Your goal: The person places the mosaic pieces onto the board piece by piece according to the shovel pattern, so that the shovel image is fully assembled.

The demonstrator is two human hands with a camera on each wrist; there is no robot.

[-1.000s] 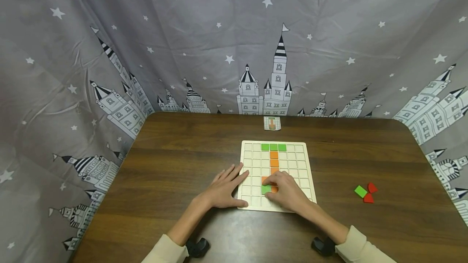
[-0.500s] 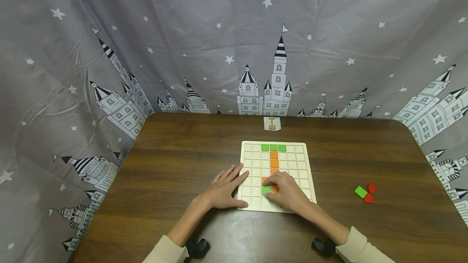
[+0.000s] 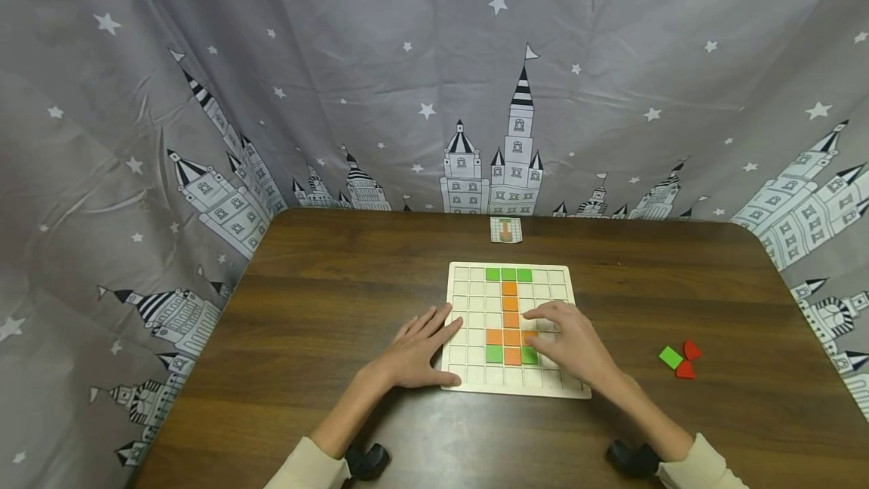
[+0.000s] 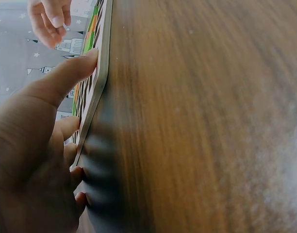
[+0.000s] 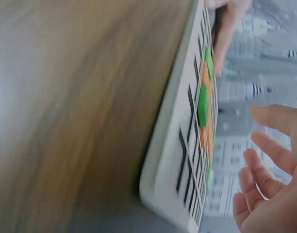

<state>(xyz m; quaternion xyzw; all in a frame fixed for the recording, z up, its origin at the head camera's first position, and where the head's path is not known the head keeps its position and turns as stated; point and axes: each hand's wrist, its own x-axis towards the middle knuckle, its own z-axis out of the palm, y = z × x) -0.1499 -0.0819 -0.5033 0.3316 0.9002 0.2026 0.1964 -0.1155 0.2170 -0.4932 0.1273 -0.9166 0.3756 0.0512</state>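
Note:
A cream grid board (image 3: 557,278) lies on the table. Set in it are green squares (image 3: 508,275) across the far row, an orange column (image 3: 510,304) below them, and an orange crossbar (image 3: 494,336) with green squares at both sides of the column's near end. My left hand (image 3: 414,357) rests with spread fingers on the board's left edge, its thumb at the near corner in the left wrist view. Over the board's right half hovers my right hand (image 3: 570,342), thumb and fingers apart and holding nothing. Its fingertips partly hide the right orange square and the right green square (image 3: 529,355).
To the right on the brown table (image 3: 339,270) lie a loose green square (image 3: 670,357) and two red pieces (image 3: 686,370) with a rounded side. A small printed card (image 3: 505,230) sits behind the board. Grey castle-print curtain (image 3: 380,81) hangs beyond the table's far edge.
My right hand has moved right, away from the orange column, uncovering its lower squares and the green square at right. The left hand has stayed in place.

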